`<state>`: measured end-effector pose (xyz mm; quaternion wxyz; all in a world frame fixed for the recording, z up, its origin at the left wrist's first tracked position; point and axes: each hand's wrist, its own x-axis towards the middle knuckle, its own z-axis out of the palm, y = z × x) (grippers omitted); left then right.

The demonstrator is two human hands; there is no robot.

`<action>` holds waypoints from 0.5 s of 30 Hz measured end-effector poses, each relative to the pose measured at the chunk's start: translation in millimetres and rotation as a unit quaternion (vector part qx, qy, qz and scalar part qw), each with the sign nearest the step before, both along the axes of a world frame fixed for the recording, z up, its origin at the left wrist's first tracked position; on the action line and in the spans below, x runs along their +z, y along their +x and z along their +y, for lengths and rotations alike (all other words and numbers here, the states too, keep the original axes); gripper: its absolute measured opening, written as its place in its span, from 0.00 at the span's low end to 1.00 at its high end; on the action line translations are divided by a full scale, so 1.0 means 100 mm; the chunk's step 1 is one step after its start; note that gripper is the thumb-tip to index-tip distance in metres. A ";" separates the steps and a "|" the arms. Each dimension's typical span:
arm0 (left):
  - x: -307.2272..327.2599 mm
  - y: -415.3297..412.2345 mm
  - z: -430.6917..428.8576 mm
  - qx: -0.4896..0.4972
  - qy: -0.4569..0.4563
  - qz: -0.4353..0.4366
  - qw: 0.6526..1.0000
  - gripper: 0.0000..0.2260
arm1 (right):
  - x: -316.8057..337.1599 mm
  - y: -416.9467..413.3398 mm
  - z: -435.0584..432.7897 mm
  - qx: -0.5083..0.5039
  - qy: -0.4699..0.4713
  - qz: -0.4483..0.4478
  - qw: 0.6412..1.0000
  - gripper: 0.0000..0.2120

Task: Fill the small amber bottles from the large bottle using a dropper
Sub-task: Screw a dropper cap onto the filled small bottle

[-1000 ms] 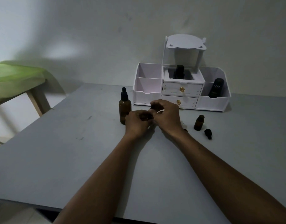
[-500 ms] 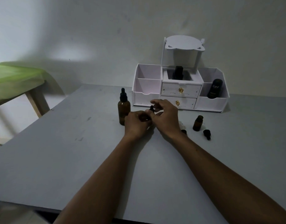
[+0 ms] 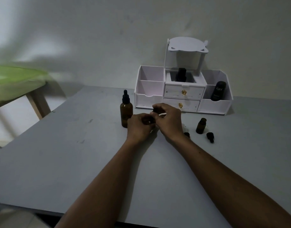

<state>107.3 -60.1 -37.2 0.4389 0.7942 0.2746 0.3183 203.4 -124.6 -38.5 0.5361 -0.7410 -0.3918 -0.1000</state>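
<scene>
The large amber bottle [image 3: 126, 116] with a black dropper top stands upright on the grey table [image 3: 75, 162], just left of my hands. My left hand [image 3: 139, 128] is closed around a small amber bottle [image 3: 148, 120], mostly hidden by the fingers. My right hand [image 3: 168, 120] pinches a small black dropper cap [image 3: 155, 110] over that bottle's mouth. To the right stands a second small amber bottle [image 3: 201, 126], uncapped, with a loose black dropper cap [image 3: 210, 137] lying beside it. Another small dark piece [image 3: 187, 134] peeks out by my right wrist.
A white desk organiser [image 3: 182, 94] with two drawers stands against the wall behind my hands, holding a black tube [image 3: 218, 91] on the right and a dark bottle [image 3: 181, 74] in the middle. A green-topped wooden stool [image 3: 14, 79] stands off the table's left side.
My right hand has shifted slightly over the small bottle, fingers curling in on the dropper cap. My left hand keeps its hold. Nothing else on the table has moved.
</scene>
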 end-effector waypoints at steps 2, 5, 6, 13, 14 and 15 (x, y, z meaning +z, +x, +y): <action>-0.01 -0.02 0.02 -0.015 0.008 0.003 1.000 0.17 | 0.00 -0.01 -0.02 0.004 -0.002 -0.008 1.000 0.15; -0.02 -0.09 0.09 -0.038 -0.003 0.012 0.999 0.23 | 0.03 -0.03 -0.03 0.010 0.013 -0.039 0.999 0.19; -0.02 -0.13 0.12 -0.041 -0.008 0.019 0.999 0.24 | 0.06 -0.04 -0.04 0.009 0.023 -0.053 0.998 0.19; 0.06 -0.66 0.49 -0.034 -0.001 0.046 0.998 0.08 | 0.43 -0.08 -0.02 0.007 0.114 -0.114 0.987 0.12; 0.07 -0.74 0.58 -0.028 -0.012 0.045 0.999 0.08 | 0.48 -0.11 0.02 0.013 0.119 -0.106 0.987 0.11; 0.07 -0.80 0.68 -0.014 -0.023 0.036 0.999 0.10 | 0.53 -0.14 0.06 0.022 0.119 -0.099 0.988 0.10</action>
